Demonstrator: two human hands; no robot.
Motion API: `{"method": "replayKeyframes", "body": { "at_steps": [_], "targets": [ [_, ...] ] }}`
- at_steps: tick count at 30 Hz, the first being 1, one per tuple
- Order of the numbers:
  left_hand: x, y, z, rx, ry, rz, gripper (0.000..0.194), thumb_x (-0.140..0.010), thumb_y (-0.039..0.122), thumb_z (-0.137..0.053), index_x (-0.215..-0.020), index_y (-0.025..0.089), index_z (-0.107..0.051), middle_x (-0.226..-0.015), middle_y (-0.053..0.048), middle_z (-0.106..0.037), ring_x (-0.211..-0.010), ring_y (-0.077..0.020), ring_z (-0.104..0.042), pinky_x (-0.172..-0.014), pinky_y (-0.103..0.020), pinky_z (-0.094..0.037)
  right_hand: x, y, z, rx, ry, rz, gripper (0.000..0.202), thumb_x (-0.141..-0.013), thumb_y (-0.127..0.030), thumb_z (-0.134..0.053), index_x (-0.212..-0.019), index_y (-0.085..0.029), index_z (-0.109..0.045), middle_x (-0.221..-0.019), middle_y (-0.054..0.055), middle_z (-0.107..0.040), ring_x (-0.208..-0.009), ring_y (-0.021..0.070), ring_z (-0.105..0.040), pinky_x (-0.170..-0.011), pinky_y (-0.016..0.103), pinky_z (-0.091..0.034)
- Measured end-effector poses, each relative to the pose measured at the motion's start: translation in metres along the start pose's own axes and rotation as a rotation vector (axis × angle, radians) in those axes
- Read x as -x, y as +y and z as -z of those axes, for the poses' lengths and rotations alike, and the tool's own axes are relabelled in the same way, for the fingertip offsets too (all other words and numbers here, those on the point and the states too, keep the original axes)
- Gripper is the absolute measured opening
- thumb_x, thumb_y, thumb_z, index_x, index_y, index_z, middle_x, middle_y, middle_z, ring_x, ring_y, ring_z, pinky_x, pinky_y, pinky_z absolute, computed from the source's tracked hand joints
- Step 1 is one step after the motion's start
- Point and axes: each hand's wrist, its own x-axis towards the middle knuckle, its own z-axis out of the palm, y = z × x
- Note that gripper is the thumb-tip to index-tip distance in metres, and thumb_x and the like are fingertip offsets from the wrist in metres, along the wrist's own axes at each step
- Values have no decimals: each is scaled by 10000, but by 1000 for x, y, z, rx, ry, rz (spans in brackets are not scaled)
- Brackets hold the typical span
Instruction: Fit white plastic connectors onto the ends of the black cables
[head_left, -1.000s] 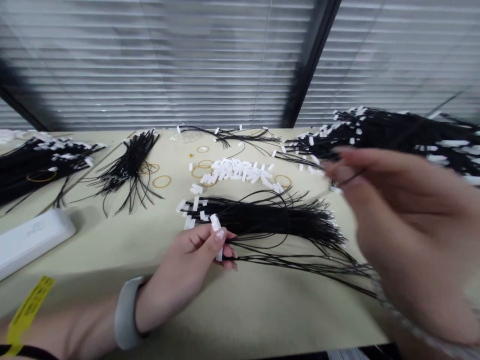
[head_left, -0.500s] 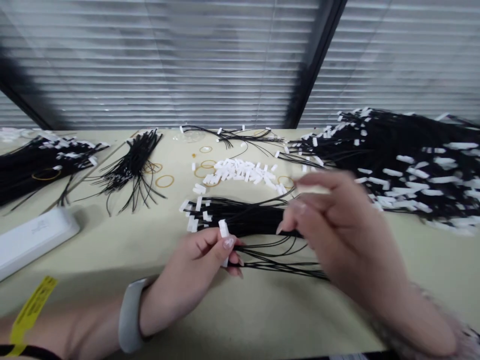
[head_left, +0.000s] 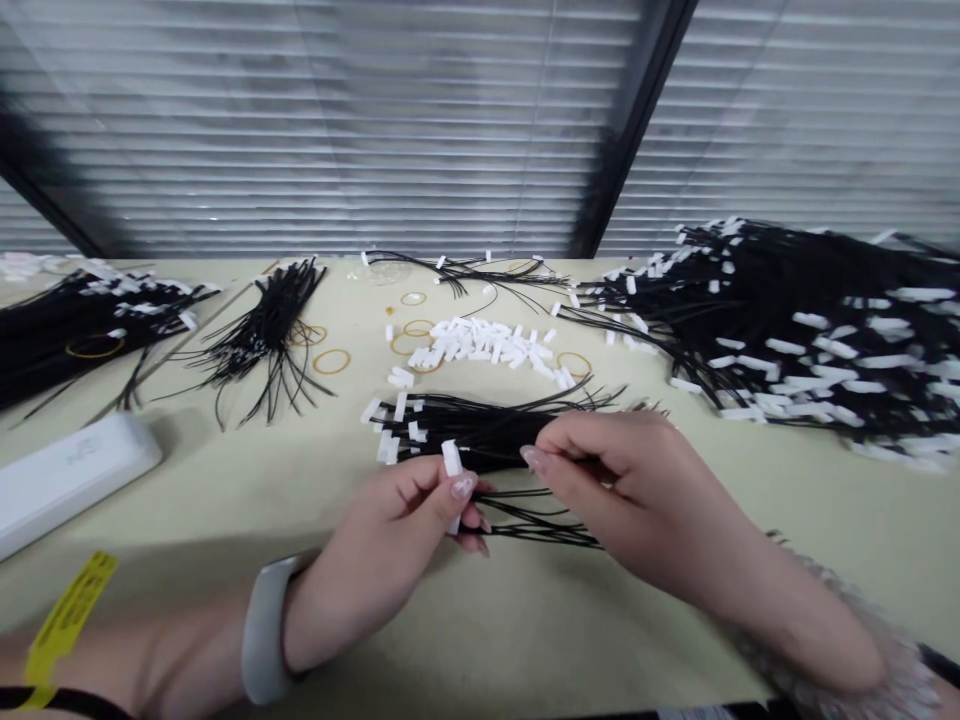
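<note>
My left hand (head_left: 405, 510) pinches a white plastic connector (head_left: 451, 458) between thumb and fingers, its upper end sticking up above the thumb. Several thin black wires (head_left: 525, 532) run from this connector to the right. My right hand (head_left: 637, 490) is closed in a pinch just right of it, over the wires; whatever its fingertips hold is hidden. Behind both hands lies a thick bundle of black wires (head_left: 495, 425) with white connectors at its left end. A heap of loose white connectors (head_left: 487, 342) is farther back on the table (head_left: 480, 640).
At the right is a large pile of black wires with white connectors (head_left: 810, 330). More wires (head_left: 67, 320) and a splayed wire bunch (head_left: 274, 310) lie left, near a white box-like device (head_left: 75, 480). Rubber bands (head_left: 331, 361) are scattered about. Blinds (head_left: 450, 130) hang behind the table.
My right hand has moved left and closed into a pinch beside the left hand, over the wires. The left hand still holds the connector in nearly the same place.
</note>
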Motion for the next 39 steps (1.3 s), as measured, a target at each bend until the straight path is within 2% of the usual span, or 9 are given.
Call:
{"method": "replayKeyframes", "body": {
  "at_steps": [11, 18, 24, 27, 32, 36, 39],
  "targets": [
    [0, 1, 0, -43, -31, -28, 253, -839, 342, -477, -755, 133, -592, -634, -1, -594, -596, -114, -581, -596, -232, -459, -5, 1, -2, 17, -27, 1, 253, -836, -200, -457, -589, -153, -487, -473, -66, -357, -463, 39, -290, -425, 171, -243],
    [0, 3, -2, -51, -12, -29, 248, -816, 339, -495, -723, 130, -591, -628, -11, -602, -579, -121, -582, -573, -237, -472, -3, 3, -1, 26, -3, 109, 150, -820, -131, -465, -687, -165, -525, -557, -54, -489, -510, 44, -407, -509, 185, -300],
    [2, 4, -2, -203, -22, -52, 245, -828, 296, -469, -679, 142, -590, -616, -15, -616, -593, -125, -579, -585, -228, -460, -4, 2, -7, 100, -14, 123, 146, -842, -205, -467, -747, -174, -574, -646, -31, -561, -583, 66, -473, -560, 204, -328],
    [2, 5, -2, -258, -53, -79, 267, -829, 282, -460, -632, 144, -577, -606, -18, -611, -586, -122, -565, -573, -217, -452, -4, 1, -12, 179, -49, 168, 214, -866, -242, -436, -773, -185, -621, -688, -5, -578, -628, 90, -501, -585, 223, -344],
    [2, 9, -2, -168, -91, -53, 236, -800, 283, -480, -640, 138, -575, -593, -14, -581, -553, -118, -556, -539, -216, -458, -2, 4, -15, 255, 0, 276, 220, -859, -174, -424, -781, -176, -630, -686, 7, -565, -645, 101, -490, -590, 236, -345],
    [3, 11, -2, -125, -126, -36, 259, -788, 286, -496, -579, 141, -547, -565, -13, -567, -531, -110, -552, -533, -210, -461, 0, 7, -13, 263, 37, 374, 232, -833, -133, -438, -644, -163, -571, -624, -3, -497, -570, 95, -403, -531, 251, -293],
    [4, 10, -2, -114, -146, -22, 262, -791, 288, -489, -582, 141, -543, -559, -8, -565, -516, -103, -556, -523, -203, -461, 0, 6, -14, 269, 49, 394, 238, -820, -105, -432, -616, -158, -541, -604, -8, -452, -546, 94, -352, -519, 262, -263]
  ]
}}
